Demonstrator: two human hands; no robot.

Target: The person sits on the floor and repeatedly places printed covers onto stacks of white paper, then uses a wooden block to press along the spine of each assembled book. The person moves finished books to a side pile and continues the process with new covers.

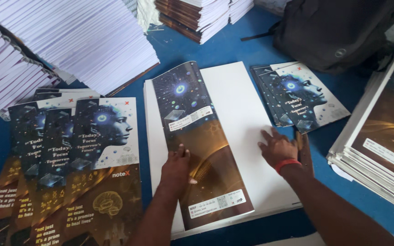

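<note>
Two hands lie flat on the work in front of you. Your left hand presses open-palmed on the dark folded cover sheet, fingers pointing away from you. Your right hand, red band at the wrist, rests with fingers spread on the white sheet stack lying on the blue bench. Both forearms are cut off by the lower edge. A brown strip beside your right hand is hard to make out.

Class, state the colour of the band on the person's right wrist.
The wristband is red, seen in the head view, just behind the right hand.
</note>
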